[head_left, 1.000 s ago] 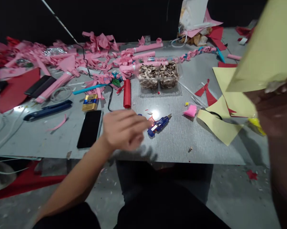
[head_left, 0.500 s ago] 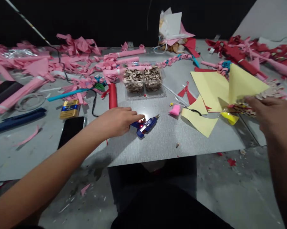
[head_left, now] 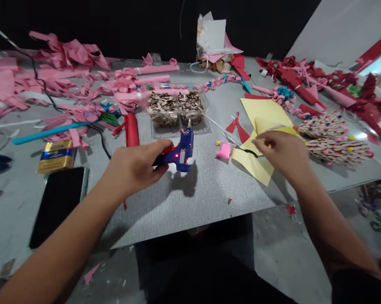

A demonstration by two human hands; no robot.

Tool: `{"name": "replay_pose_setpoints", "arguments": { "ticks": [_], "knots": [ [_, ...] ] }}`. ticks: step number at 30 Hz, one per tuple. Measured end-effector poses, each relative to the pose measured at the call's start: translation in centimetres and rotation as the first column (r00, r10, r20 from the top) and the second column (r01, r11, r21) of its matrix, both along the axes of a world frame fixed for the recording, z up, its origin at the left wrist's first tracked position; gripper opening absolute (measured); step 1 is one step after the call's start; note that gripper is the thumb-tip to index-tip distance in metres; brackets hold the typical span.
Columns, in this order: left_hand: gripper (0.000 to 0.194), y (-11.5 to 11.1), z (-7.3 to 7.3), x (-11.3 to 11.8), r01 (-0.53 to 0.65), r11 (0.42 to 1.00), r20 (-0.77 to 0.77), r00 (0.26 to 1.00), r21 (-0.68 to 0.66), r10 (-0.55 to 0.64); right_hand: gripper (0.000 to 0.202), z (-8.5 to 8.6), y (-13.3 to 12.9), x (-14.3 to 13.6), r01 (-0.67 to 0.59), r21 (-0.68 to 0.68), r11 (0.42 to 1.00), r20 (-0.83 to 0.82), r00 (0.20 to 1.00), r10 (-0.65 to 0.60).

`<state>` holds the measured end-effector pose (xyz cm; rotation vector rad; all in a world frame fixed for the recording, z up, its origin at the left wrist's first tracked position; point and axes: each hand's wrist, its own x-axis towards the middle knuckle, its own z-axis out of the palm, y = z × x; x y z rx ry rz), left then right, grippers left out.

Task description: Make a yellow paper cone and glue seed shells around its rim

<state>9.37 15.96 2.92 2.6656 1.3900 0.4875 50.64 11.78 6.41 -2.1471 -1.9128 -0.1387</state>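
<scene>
My left hand point(head_left: 136, 169) is closed round the handle of a blue glue gun point(head_left: 184, 152). A red light glows on its side, and it is raised off the table with the nozzle pointing up. My right hand point(head_left: 281, 154) is closed in a pinch in front of curled yellow paper point(head_left: 266, 112); what its fingertips hold is hidden. Just left of those fingers lie a cut yellow strip point(head_left: 255, 169) and scissors point(head_left: 220, 126), partly under paper. To the right of this hand sit two spiky, shell-covered pieces point(head_left: 339, 150) with pink and yellow bits.
Behind the glue gun stands a clear plastic box point(head_left: 178, 109) of shell-like flakes. A phone point(head_left: 60, 204), a gold-and-blue pack point(head_left: 57, 156) and a red roll point(head_left: 131, 128) lie left. Pink paper point(head_left: 73, 55) and red paper point(head_left: 298, 78) are heaped along the back. The black cord point(head_left: 103, 141) crosses the left side.
My left hand has lifted the glue gun off the table and its nozzle has turned upward. My right hand has moved left, and the raised yellow paper has dropped lower. The view has shifted.
</scene>
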Motion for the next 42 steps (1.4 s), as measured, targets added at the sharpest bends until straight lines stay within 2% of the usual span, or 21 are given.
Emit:
{"name": "replay_pose_setpoints", "arguments": {
  "ticks": [2,3,5,7,11,14,19,23,26,29,31,33,34,36,37,38,39,40,41,42],
  "knots": [
    [0.041,0.0,-0.1,-0.2,-0.075,0.995,0.102,0.992,0.061,0.068,0.031,-0.8,3.3,-1.9,-0.088,-0.145,0.986,0.103,0.989,0.103],
    [0.042,0.0,-0.1,-0.2,-0.112,0.991,0.151,0.983,0.069,0.1,0.031,-1.2,4.8,-2.5,-0.092,-0.215,0.972,0.15,0.981,0.126],
    [0.041,0.1,-0.2,-0.2,-0.176,0.983,0.236,0.959,0.057,0.158,0.03,-1.6,7.0,-3.1,-0.062,-0.307,0.95,0.204,0.97,0.129],
    [0.038,0.3,-0.3,-0.1,-0.217,0.976,0.272,0.941,0.021,0.203,0.029,-2.0,7.9,-3.2,-0.032,-0.336,0.941,0.208,0.972,0.108],
    [0.038,0.9,-0.4,0.0,-0.246,0.966,0.272,0.927,-0.081,0.259,0.027,-2.3,7.7,-3.2,-0.005,-0.296,0.955,0.198,0.978,0.067],
    [0.037,1.0,-0.3,0.1,-0.252,0.959,0.329,0.901,-0.129,0.281,0.024,-2.4,7.3,-3.4,0.011,-0.278,0.96,0.186,0.982,0.042],
    [0.04,0.9,-0.2,0.2,-0.272,0.939,0.384,0.861,-0.21,0.335,0.036,-2.5,7.1,-3.9,0.04,-0.341,0.939,0.183,0.983,0.025],
    [0.048,1.0,-0.2,0.2,-0.322,0.903,0.392,0.82,-0.286,0.417,0.033,-2.4,7.4,-4.3,0.025,-0.385,0.922,0.179,0.983,0.048],
    [0.046,1.2,-0.3,0.1,-0.278,0.889,0.471,0.768,-0.364,0.433,0.039,-2.1,7.5,-4.8,0.031,-0.396,0.918,0.202,0.978,0.055],
    [0.041,1.5,-0.7,0.0,-0.182,0.881,0.576,0.696,-0.436,0.429,0.044,-1.4,6.8,-4.6,0.072,-0.334,0.94,0.27,0.963,0.023],
    [0.04,1.6,-0.9,-0.1,-0.135,0.874,0.619,0.656,-0.467,0.432,0.033,-1.0,5.8,-3.9,0.071,-0.226,0.971,0.286,0.958,-0.004],
    [0.04,1.6,-1.1,-0.2,-0.114,0.864,0.641,0.625,-0.49,0.446,0.022,-0.8,4.5,-3.2,0.025,-0.031,0.999,0.209,0.978,-0.018],
    [0.04,1.6,-1.2,-0.2,-0.12,0.863,0.647,0.614,-0.49,0.452,0.025,-0.8,3.8,-2.9,-0.041,0.084,0.996,0.146,0.989,0.029],
    [0.039,1.5,-1.1,-0.2,-0.161,0.873,0.652,0.606,-0.461,0.456,0.034,-0.9,2.5,-2.9,-0.271,0.185,0.945,0.042,0.963,0.267],
    [0.039,1.4,-1.0,-0.2,-0.189,0.88,0.651,0.61,-0.435,0.452,0.036,-1.1,2.0,-3.2,-0.433,0.178,0.884,0.002,0.898,0.44],
    [0.04,1.3,-0.9,-0.1,-0.218,0.887,0.647,0.617,-0.407,0.448,0.036,-1.3,1.5,-3.7,-0.599,0.157,0.785,-0.02,0.793,0.609],
    [0.04,1.2,-0.7,0.0,-0.245,0.892,0.64,0.627,-0.381,0.445,0.036,-1.5,1.1,-4.3,-0.713,0.153,0.684,-0.034,0.688,0.725],
    [0.041,1.0,-0.5,0.0,-0.27,0.893,0.628,0.638,-0.359,0.445,0.035,-1.7,0.9,-5.0,-0.782,0.154,0.603,-0.045,0.605,0.795],
    [0.043,0.8,-0.4,0.1,-0.295,0.893,0.613,0.651,-0.34,0.448,0.034,-2.0,0.7,-5.6,-0.82,0.151,0.552,-0.064,0.549,0.833],
    [0.045,0.6,-0.2,0.2,-0.32,0.891,0.597,0.663,-0.32,0.453,0.033,-2.3,0.6,-6.2,-0.834,0.145,0.532,-0.089,0.524,0.847]
  ]
}}
